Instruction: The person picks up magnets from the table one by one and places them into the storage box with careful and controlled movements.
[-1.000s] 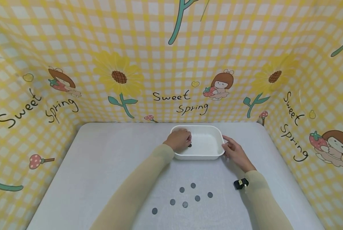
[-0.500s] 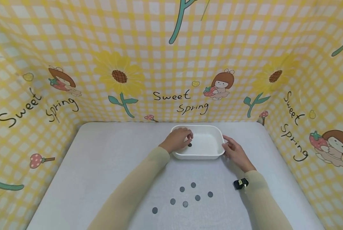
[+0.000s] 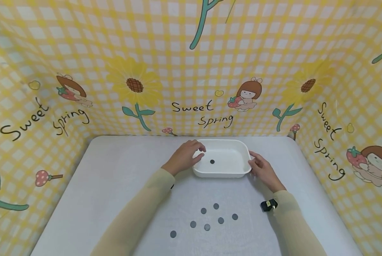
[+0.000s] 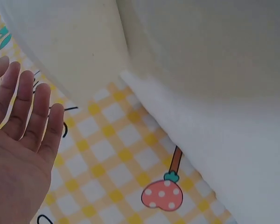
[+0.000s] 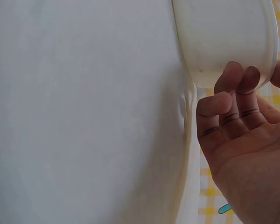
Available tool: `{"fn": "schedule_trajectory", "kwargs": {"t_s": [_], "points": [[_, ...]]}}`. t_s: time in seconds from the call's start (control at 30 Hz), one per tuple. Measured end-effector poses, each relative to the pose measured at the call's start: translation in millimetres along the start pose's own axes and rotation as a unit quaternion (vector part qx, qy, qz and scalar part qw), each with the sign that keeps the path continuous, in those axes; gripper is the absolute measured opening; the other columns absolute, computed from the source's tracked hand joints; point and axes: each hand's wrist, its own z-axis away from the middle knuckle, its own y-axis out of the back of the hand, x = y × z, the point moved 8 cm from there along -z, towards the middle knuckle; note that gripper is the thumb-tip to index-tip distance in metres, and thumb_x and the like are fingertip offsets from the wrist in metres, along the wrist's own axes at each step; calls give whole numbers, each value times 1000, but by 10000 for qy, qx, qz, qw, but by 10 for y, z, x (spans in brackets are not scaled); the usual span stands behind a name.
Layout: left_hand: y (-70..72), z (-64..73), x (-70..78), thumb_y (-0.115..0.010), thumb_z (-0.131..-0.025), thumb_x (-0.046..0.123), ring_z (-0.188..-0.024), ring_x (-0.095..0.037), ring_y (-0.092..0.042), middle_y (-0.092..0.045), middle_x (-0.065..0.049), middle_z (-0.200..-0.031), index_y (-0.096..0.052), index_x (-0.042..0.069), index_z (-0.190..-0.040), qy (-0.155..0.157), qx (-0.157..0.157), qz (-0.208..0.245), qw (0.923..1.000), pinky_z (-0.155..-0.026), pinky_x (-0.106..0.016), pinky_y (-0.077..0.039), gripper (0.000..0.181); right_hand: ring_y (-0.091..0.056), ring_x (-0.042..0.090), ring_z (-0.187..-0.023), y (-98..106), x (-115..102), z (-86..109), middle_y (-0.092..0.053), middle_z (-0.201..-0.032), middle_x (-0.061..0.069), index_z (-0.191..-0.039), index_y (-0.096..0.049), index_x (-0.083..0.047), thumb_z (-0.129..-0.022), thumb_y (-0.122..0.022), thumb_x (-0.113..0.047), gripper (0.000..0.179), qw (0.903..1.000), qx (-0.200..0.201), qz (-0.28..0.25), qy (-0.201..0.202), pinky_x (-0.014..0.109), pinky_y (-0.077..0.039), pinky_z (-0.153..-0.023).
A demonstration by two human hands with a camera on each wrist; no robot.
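A white rectangular tray (image 3: 223, 175) stands on the table, with one small dark round disc (image 3: 212, 161) lying on its floor. My left hand (image 3: 186, 156) is over the tray's left rim, its thumb and fingers apart with nothing between them. In the left wrist view the fingers (image 4: 23, 100) are extended beside the tray wall (image 4: 74, 46). At the tray's right end my right hand (image 3: 263, 170) holds the rim. The right wrist view shows its bent fingers (image 5: 231, 77) against the outer wall. Several grey discs (image 3: 207, 227) lie loose on the table in front of the tray.
A white cloth covers the table (image 3: 120, 167). Yellow checked fabric walls (image 3: 191, 71) with printed flowers and figures enclose its back and sides. A small black device (image 3: 269, 204) is worn at the right wrist.
My left hand has opened and drawn back leftward from the disc, leaving it in full view on the tray floor. The right hand keeps its place at the tray.
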Motion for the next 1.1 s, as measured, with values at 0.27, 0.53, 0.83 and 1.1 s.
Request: {"fn": "schedule_trajectory", "kwargs": {"t_s": [0.27, 0.53, 0.83, 1.1], "points": [[95, 268, -124, -76, -102, 23, -109, -17, -61, -67, 3, -117, -71, 20, -121, 57, 49, 9, 10000, -101, -38, -53, 20, -60, 22, -87, 15, 67, -21, -60, -109, 15, -167, -38, -18, -112, -59, -36, 61, 10000, 60, -31, 52, 30, -52, -73], [131, 551, -197, -76, -103, 21, -111, -16, -62, -68, 4, -117, -72, 19, -121, 42, 3, -25, 10000, -103, -39, -53, 19, -59, 22, -87, 12, 67, -16, -59, -108, 14, -167, -39, -19, -112, -59, -37, 61, 9999, 97, 3, 40, 30, -52, -73], [117, 830, -117, -78, -101, 23, -111, -15, -64, -69, 5, -119, -72, 19, -126, -81, -130, 51, 9999, -102, -40, -55, 26, -59, 21, -86, 18, 76, -25, -59, -108, 15, -166, -39, -18, -113, -58, -33, 58, 9999, 117, 12, 77, 30, -52, -73], [36, 1055, -33, -79, -101, 26, -109, -12, -63, -70, 8, -117, -74, 23, -123, -222, -161, 58, 9996, -99, -37, -55, 23, -59, 20, -85, 6, 56, -20, -59, -108, 15, -166, -39, -15, -114, -56, -29, 57, 9999, 54, -98, 123, 30, -53, -73]]}}
